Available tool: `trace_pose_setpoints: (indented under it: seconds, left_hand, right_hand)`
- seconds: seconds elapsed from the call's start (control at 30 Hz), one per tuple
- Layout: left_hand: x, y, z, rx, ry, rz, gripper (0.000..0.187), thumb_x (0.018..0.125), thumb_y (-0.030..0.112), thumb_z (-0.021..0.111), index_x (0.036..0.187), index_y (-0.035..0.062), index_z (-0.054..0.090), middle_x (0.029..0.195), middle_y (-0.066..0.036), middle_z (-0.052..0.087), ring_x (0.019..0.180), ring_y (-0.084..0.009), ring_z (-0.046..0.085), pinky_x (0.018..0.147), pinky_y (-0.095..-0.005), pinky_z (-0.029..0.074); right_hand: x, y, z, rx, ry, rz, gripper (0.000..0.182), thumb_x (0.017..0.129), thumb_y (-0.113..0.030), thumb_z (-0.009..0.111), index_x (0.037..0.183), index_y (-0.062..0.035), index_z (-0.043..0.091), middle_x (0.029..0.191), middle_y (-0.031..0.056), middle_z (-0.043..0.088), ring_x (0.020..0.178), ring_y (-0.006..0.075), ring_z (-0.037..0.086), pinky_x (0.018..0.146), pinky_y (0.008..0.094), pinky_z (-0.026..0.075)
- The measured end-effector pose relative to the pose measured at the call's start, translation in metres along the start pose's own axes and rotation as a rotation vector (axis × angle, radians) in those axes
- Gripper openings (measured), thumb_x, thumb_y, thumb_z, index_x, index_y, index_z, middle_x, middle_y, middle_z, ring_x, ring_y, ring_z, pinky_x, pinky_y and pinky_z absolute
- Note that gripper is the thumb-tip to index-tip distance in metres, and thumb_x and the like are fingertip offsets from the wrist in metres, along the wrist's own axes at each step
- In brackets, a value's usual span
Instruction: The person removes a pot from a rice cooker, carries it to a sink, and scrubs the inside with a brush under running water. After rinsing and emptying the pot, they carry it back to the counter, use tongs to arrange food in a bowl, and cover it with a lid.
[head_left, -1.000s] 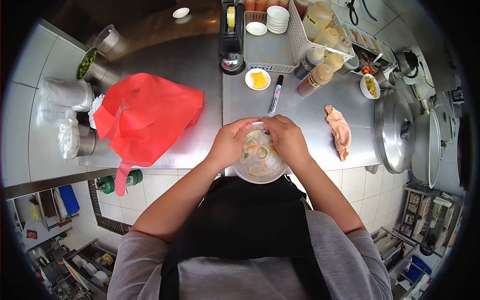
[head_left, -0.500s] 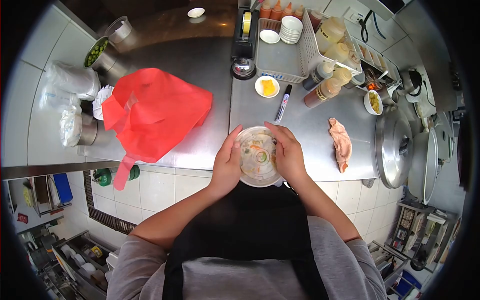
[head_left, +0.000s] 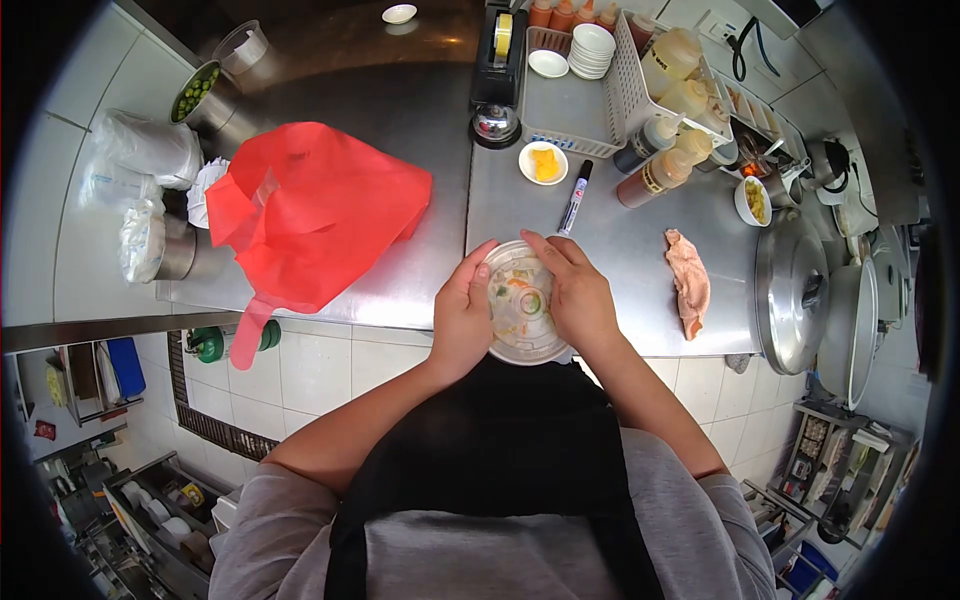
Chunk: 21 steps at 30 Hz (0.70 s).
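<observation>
A round plastic food container [head_left: 521,318] with a see-through lid is between my two hands, at the front edge of the steel counter. Bits of orange, green and white food show through the lid. My left hand [head_left: 464,318] is wrapped round its left side. On the right side my right hand [head_left: 580,296] grips it, with fingers reaching over the far rim. The container's underside is hidden. Just beyond my right hand lies a black-capped marker [head_left: 574,200]. A red cloth-like bag [head_left: 318,215] sits to the left of my hands.
Behind the marker are a small dish of yellow food [head_left: 543,163], a bell [head_left: 495,125] and a tape dispenser [head_left: 497,60]. Sauce bottles [head_left: 655,178] stand beside a white basket [head_left: 570,137]. A pinkish cloth [head_left: 688,284] and a large metal lid [head_left: 792,290] are at right.
My right fingers have shifted farther over the lid's far edge, and the container is turned slightly. The counter items sit a little differently in view.
</observation>
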<state>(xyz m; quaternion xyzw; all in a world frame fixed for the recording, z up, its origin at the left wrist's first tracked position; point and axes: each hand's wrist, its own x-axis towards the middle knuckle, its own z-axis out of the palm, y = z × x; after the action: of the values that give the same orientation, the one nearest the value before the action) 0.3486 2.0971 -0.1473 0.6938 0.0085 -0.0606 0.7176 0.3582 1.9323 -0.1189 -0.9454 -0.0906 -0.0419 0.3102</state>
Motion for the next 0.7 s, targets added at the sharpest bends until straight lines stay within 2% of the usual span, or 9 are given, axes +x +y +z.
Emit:
trace_pose_setpoints:
  seconds: [0.2,0.3,0.4,0.47,0.5,0.57,0.6,0.67,0.7]
  left_hand:
    - [0.010,0.004,-0.003,0.078,-0.001,-0.059,0.031,0.102,0.015,0.043,0.124,-0.0010,0.058,0.107,-0.016,0.066,0.097,-0.0169,0.062,0.087,-0.0295,0.048]
    - [0.016,0.005,-0.007,0.185,-0.023,0.005,0.030,0.101,0.014,0.046,0.123,-0.0003,0.059,0.106,-0.017,0.066,0.095,-0.0184,0.063,0.086,-0.0297,0.048]
    - [0.020,0.006,-0.010,0.168,-0.082,-0.073,0.030,0.100,0.014,0.046,0.124,0.0000,0.058,0.109,-0.017,0.065,0.096,-0.0218,0.063,0.085,-0.0300,0.049]
    - [0.017,0.009,-0.009,0.239,-0.077,0.048,0.033,0.101,0.013,0.044,0.130,0.0023,0.054,0.126,-0.018,0.059,0.116,-0.0279,0.057,0.102,-0.0378,0.040]
    - [0.015,0.012,-0.009,0.239,-0.077,0.050,0.033,0.101,0.013,0.044,0.130,0.0023,0.054,0.126,-0.018,0.059,0.116,-0.0279,0.057,0.102,-0.0378,0.040]
    - [0.008,0.019,-0.007,0.474,-0.052,0.240,0.036,0.102,0.012,0.040,0.136,0.0047,0.048,0.143,-0.018,0.046,0.136,-0.0335,0.039,0.115,-0.0494,0.018]
    - [0.004,0.024,-0.008,0.474,-0.051,0.238,0.036,0.102,0.012,0.040,0.136,0.0047,0.048,0.143,-0.018,0.046,0.136,-0.0335,0.039,0.115,-0.0494,0.018]
    - [-0.003,0.038,-0.011,0.404,-0.131,0.327,0.038,0.102,0.013,0.037,0.139,0.0067,0.045,0.150,-0.016,0.038,0.144,-0.0350,0.024,0.115,-0.0555,0.001]
    - [-0.007,0.045,-0.012,0.403,-0.131,0.327,0.038,0.102,0.013,0.037,0.139,0.0067,0.045,0.150,-0.016,0.038,0.144,-0.0350,0.024,0.115,-0.0555,0.001]
  right_hand:
    - [0.007,0.002,-0.004,0.007,-0.034,-0.049,0.053,0.079,0.005,0.052,0.127,-0.0161,0.057,0.112,0.0102,0.062,0.090,0.0306,0.065,0.076,0.0382,0.054]
    - [0.012,0.002,-0.006,0.041,-0.107,-0.015,0.053,0.081,0.009,0.046,0.126,-0.0168,0.058,0.110,0.0121,0.063,0.096,0.0319,0.064,0.081,0.0384,0.053]
    - [0.009,0.003,-0.005,0.123,-0.096,0.001,0.052,0.081,0.010,0.046,0.125,-0.0140,0.059,0.109,0.0136,0.063,0.098,0.0327,0.063,0.084,0.0382,0.052]
    - [0.005,0.006,0.001,0.225,0.068,-0.101,0.051,0.079,0.013,0.045,0.123,-0.0093,0.060,0.114,0.0159,0.063,0.107,0.0342,0.062,0.091,0.0375,0.050]
    - [0.004,0.004,-0.001,0.225,0.070,-0.102,0.051,0.079,0.013,0.045,0.123,-0.0093,0.060,0.114,0.0159,0.063,0.107,0.0342,0.062,0.091,0.0375,0.050]
    - [0.000,0.000,-0.007,0.147,0.159,-0.212,0.051,0.079,0.015,0.048,0.122,-0.0076,0.060,0.121,0.0167,0.060,0.116,0.0343,0.057,0.101,0.0399,0.046]
    - [-0.003,-0.003,-0.012,0.147,0.158,-0.212,0.051,0.079,0.015,0.048,0.122,-0.0076,0.060,0.121,0.0167,0.060,0.116,0.0343,0.057,0.101,0.0399,0.046]
    - [-0.008,-0.009,-0.025,0.154,0.179,-0.293,0.053,0.077,0.016,0.048,0.124,-0.0060,0.059,0.125,0.0160,0.058,0.121,0.0342,0.054,0.106,0.0423,0.042]
    - [-0.011,-0.013,-0.029,0.153,0.179,-0.293,0.053,0.077,0.016,0.048,0.124,-0.0060,0.059,0.125,0.0160,0.058,0.121,0.0342,0.054,0.106,0.0423,0.042]
